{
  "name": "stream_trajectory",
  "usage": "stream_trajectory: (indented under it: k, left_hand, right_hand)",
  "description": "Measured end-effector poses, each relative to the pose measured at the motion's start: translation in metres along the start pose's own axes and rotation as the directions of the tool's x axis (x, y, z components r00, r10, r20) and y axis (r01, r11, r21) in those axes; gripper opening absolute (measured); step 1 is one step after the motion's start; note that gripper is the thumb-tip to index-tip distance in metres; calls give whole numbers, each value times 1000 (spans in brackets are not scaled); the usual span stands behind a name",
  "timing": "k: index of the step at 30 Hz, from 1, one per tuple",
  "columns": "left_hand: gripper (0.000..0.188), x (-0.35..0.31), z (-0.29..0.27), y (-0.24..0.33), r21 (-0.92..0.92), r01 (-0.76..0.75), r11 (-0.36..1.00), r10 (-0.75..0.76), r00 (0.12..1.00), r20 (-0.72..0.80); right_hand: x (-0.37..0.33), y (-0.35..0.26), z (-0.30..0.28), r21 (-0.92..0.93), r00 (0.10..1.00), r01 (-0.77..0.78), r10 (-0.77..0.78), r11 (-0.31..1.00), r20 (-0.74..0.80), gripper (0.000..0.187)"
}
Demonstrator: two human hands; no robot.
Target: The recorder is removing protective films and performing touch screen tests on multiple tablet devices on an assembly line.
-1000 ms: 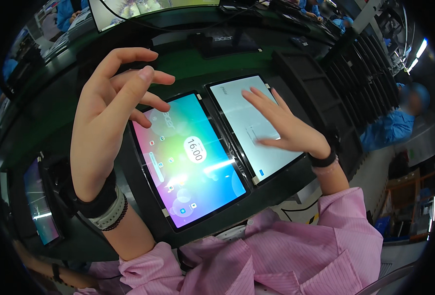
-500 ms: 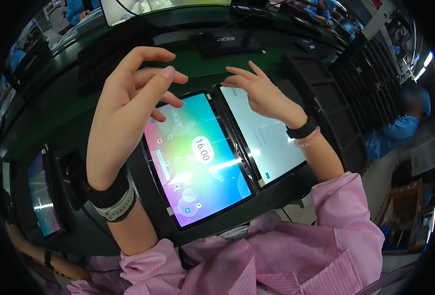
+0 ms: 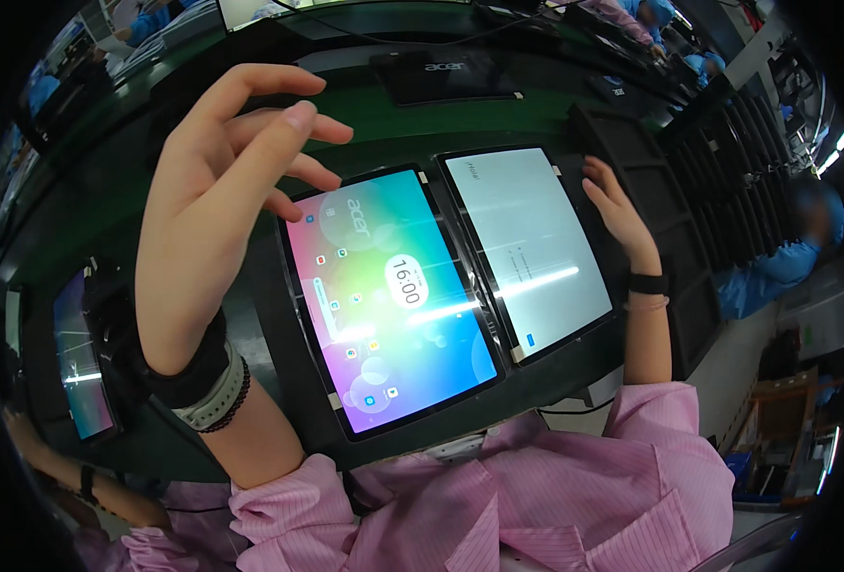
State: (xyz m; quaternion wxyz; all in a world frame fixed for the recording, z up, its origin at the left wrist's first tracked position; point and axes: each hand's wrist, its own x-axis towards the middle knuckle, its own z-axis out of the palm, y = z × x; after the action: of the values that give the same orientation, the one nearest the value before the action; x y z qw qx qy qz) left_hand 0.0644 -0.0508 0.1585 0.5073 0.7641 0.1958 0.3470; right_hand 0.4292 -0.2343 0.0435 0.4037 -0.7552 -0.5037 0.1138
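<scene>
Two tablets lie side by side on the dark green bench in front of me. The left tablet (image 3: 407, 334) shows a colourful home screen with a clock bubble and icons. A pale, mostly white screen lights the right tablet (image 3: 536, 253). My left hand (image 3: 236, 157) hovers over the left tablet's upper left corner, fingers loosely bent and apart, holding nothing; whether a fingertip touches the glass I cannot tell. Beyond the right tablet's far right edge is my right hand (image 3: 617, 205), fingers lightly curved and holding nothing visible. Small light tabs stick out at the tablets' edges.
Black trays (image 3: 636, 200) stand along the right, beside a rack of dark slabs (image 3: 741, 181). A dark tablet (image 3: 446, 78) lies face down at the back. Another lit tablet (image 3: 83, 357) is at the left, near a co-worker's arm (image 3: 60, 467). A person in blue (image 3: 784, 253) sits at right.
My right hand has moved right, from above the right tablet to beside its edge, uncovering the screen. My left hand has shifted slightly left and up. The view has shifted a little.
</scene>
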Motion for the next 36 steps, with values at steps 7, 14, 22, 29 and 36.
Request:
stream_trajectory:
  k: [7, 14, 22, 29, 36]
  left_hand:
    - [31, -4, -13, 0, 79, -2, 997, 8, 997, -80]
    - [31, -3, -14, 1, 142, 14, 990, -2, 997, -79]
    - [31, -4, -15, 0, 144, 0, 990, 12, 997, -80]
    - [31, -4, -15, 1, 104, -13, 994, 23, 996, -89]
    - [30, -7, -17, 4, 93, -57, 994, 66, 993, -96]
  right_hand:
    - [-20, 4, 15, 153, 998, -52, 55, 987, -15, 45]
    - [-23, 10, 12, 15, 1000, -8, 8, 1000, 14, 40]
    - [-22, 13, 12, -118, 999, 21, -17, 993, 34, 40]
    - [12, -28, 17, -237, 991, 113, -92, 965, 98, 37]
    - [36, -31, 10, -561, 981, 114, -2, 820, 196, 34]
